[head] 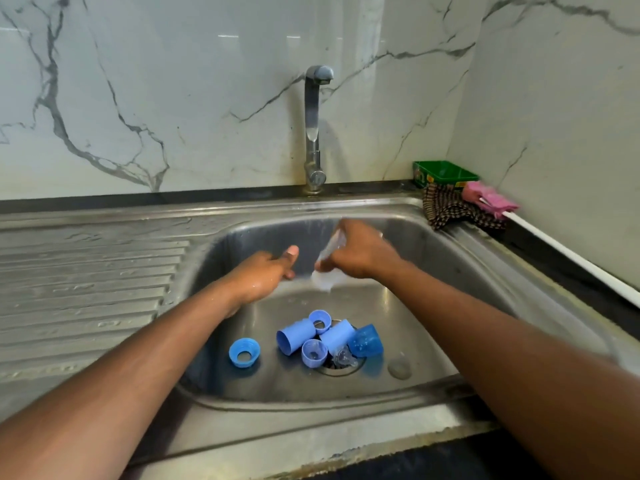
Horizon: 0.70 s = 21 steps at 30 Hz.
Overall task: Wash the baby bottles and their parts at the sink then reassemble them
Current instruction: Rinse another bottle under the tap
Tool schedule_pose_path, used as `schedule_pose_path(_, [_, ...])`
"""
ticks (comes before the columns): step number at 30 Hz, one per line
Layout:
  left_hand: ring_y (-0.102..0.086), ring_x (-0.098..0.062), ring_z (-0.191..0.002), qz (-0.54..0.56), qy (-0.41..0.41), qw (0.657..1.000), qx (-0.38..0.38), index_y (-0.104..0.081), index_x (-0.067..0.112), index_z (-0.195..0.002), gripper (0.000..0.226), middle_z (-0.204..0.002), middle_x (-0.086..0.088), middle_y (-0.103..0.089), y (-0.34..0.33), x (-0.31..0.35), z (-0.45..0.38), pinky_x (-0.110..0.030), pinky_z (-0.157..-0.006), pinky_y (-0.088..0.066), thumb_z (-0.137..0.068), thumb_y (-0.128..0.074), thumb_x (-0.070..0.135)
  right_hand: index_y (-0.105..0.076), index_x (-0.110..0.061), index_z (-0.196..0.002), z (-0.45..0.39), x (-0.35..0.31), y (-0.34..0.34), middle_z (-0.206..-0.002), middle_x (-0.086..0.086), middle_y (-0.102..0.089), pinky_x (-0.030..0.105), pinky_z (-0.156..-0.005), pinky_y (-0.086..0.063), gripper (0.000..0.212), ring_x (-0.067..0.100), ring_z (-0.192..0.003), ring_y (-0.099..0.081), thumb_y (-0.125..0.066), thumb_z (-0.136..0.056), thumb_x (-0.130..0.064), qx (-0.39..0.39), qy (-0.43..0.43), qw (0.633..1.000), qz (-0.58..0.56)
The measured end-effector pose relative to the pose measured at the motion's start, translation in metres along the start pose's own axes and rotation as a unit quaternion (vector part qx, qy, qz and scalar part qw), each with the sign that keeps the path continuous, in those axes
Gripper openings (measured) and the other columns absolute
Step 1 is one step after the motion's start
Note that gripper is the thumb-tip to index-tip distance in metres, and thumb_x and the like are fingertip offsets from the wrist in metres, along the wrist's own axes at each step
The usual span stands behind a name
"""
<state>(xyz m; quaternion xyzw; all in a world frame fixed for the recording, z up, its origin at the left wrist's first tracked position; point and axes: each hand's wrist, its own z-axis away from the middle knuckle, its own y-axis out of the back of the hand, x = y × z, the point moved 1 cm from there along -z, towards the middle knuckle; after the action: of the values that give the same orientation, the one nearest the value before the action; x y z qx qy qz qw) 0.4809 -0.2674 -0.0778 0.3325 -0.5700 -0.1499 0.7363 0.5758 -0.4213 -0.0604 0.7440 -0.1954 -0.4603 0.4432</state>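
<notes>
Now the right hand [360, 252] grips a clear, blurry thing, maybe a baby bottle [327, 268]; the left hand [266, 275] is open, wet.

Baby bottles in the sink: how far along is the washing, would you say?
Early to midway, I'd guess. Done: the bottles are taken apart, with blue caps and a blue ring lying loose by the drain. In hand: the right hand grips a clear bottle, blurred, over the sink; the left hand is open and wet. Left: the loose parts, then reassembly. Nothing is put together yet.
</notes>
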Motion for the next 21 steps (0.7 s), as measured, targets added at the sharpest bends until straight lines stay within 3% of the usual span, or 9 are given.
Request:
schedule_pose_path(1, [-0.062,-0.017,-0.093,0.030,0.043,0.998,-0.018,-0.072,0.013,-0.097,0.073,-0.106,0.000,-0.072,0.002,0.001,0.001,-0.035,-0.089,-0.040,-0.094,-0.027,0.071,-0.051,-0.016,-0.123,0.000,0.001,-0.002,-0.120,0.006,-0.060,0.044,-0.092,-0.052,0.067,0.025,-0.110,-0.058,-0.084,-0.073,-0.044,-0.023,-0.033,0.997,-0.061])
schedule_pose_path(3, [-0.067,-0.021,-0.086,0.072,0.126,0.986,-0.079,-0.074,0.011,-0.099,0.099,-0.098,-0.002,-0.077,0.004,0.001,0.002,-0.034,-0.077,-0.043,-0.081,-0.014,0.087,-0.052,-0.014,-0.114,-0.001,-0.003,0.002,-0.112,0.005,-0.062,0.042,-0.088,-0.054,0.059,0.022,-0.102,-0.061,-0.081,-0.075,-0.048,0.032,-0.045,0.984,-0.167])
schedule_pose_path(5, [-0.068,-0.023,-0.085,0.130,0.144,0.972,-0.133,-0.071,0.007,-0.106,0.108,-0.098,-0.006,-0.077,-0.001,0.004,0.004,-0.031,-0.071,-0.044,-0.075,-0.011,0.091,-0.049,-0.013,-0.113,0.001,-0.012,0.004,-0.110,0.004,-0.063,0.044,-0.089,-0.055,0.056,0.022,-0.101,-0.063,-0.077,-0.080,-0.049,0.050,-0.049,0.965,-0.254])
schedule_pose_path(9, [-0.068,-0.025,-0.089,0.337,0.075,0.937,-0.056,-0.068,0.008,-0.108,0.079,-0.101,-0.013,-0.075,-0.012,0.022,0.006,-0.035,-0.074,-0.054,-0.086,-0.036,0.076,-0.052,-0.012,-0.115,0.019,-0.026,0.005,-0.107,0.007,-0.067,0.047,-0.098,-0.053,0.035,0.017,-0.100,-0.064,-0.063,-0.095,-0.037,-0.106,-0.020,0.938,-0.330])
schedule_pose_path(11, [-0.069,-0.024,-0.087,0.394,0.068,0.917,0.004,-0.066,0.012,-0.108,0.064,-0.095,-0.012,-0.075,-0.012,0.026,0.009,-0.036,-0.071,-0.057,-0.088,-0.047,0.069,-0.060,-0.009,-0.113,0.024,-0.029,0.018,-0.107,0.014,-0.069,0.044,-0.091,-0.052,0.027,0.018,-0.094,-0.062,-0.060,-0.097,-0.031,-0.159,-0.003,0.932,-0.326])
schedule_pose_path(14, [-0.069,-0.023,-0.091,0.382,0.025,0.923,0.036,-0.064,0.017,-0.112,0.044,-0.099,-0.008,-0.074,-0.011,0.033,0.015,-0.043,-0.079,-0.058,-0.087,-0.062,0.054,-0.067,-0.010,-0.118,0.010,-0.004,0.053,-0.106,0.008,-0.070,0.029,-0.077,-0.048,0.030,0.016,-0.090,-0.061,-0.066,-0.092,-0.027,-0.100,0.019,0.973,-0.205])
schedule_pose_path(16, [-0.070,-0.024,-0.096,0.359,-0.004,0.932,0.041,-0.061,0.019,-0.113,0.042,-0.106,-0.009,-0.072,-0.014,0.035,0.020,-0.046,-0.083,-0.059,-0.083,-0.068,0.048,-0.067,-0.013,-0.117,-0.001,0.032,0.080,-0.114,0.007,-0.069,0.029,-0.084,-0.050,0.031,0.020,-0.099,-0.063,-0.069,-0.087,-0.020,0.022,-0.017,0.998,-0.061])
schedule_pose_path(19, [-0.069,-0.024,-0.101,0.311,-0.022,0.949,0.039,-0.057,0.021,-0.115,0.057,-0.113,-0.007,-0.069,-0.026,0.038,0.021,-0.046,-0.083,-0.059,-0.070,-0.073,0.052,-0.064,-0.012,-0.116,0.002,0.096,0.120,-0.120,0.015,-0.062,0.039,-0.093,-0.049,0.033,0.034,-0.111,-0.058,-0.063,-0.086,-0.024,0.171,-0.142,0.963,0.153])
schedule_pose_path(21, [-0.070,-0.024,-0.099,0.294,-0.034,0.955,0.023,-0.058,0.021,-0.115,0.065,-0.114,-0.007,-0.068,-0.028,0.040,0.021,-0.046,-0.083,-0.059,-0.067,-0.076,0.061,-0.053,-0.010,-0.126,0.008,0.129,0.133,-0.129,0.018,-0.052,0.043,-0.098,-0.043,0.045,0.039,-0.123,-0.047,-0.063,-0.087,-0.031,0.199,-0.209,0.929,0.233])
